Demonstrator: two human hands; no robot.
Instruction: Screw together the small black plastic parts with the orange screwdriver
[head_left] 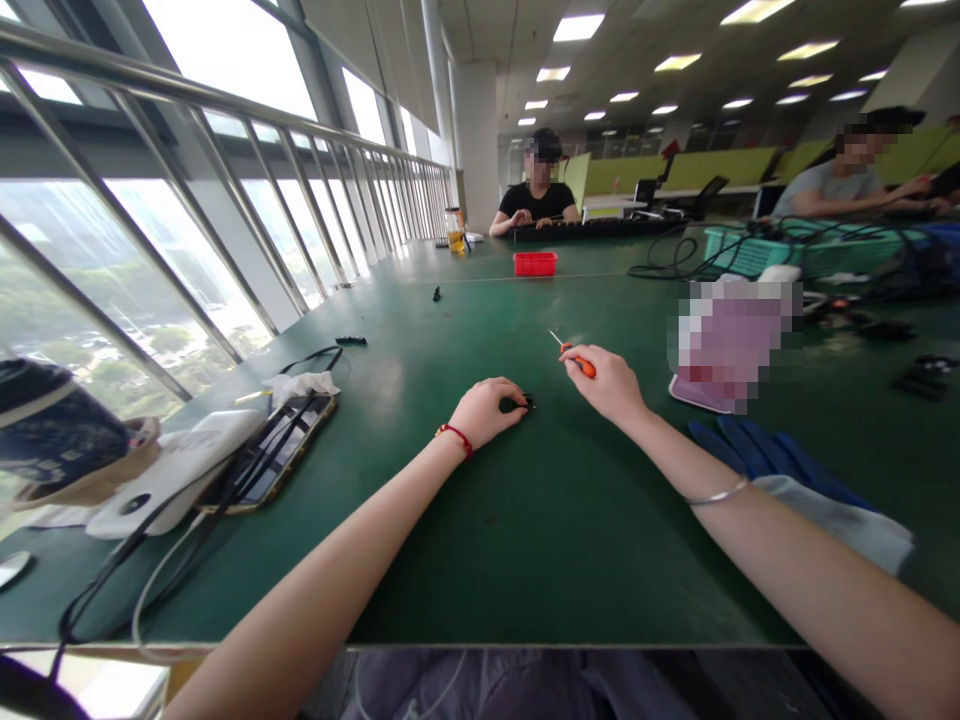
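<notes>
My left hand [491, 415] rests on the green table [480, 540], thumb and fingers closed on a small black part [528, 402] whose kind I cannot make out. To its right, my right hand [606, 385] is wrapped around the handle of a screwdriver [582, 365], orange and black. The screwdriver's thin metal shaft points up and to the left, away from me, and its tip is apart from the black part. Farther out, another small black piece [436, 294] stands on the table, and a flat black strip [351, 341] lies to the left.
On the left are a phone [289, 455] with cables over it, a white device [180, 470] and a dark cup [56, 430]. Blue gloves [780, 455] lie beside my right forearm. A red tray [535, 264] and a green basket [739, 252] stand farther back. A person [541, 190] sits opposite.
</notes>
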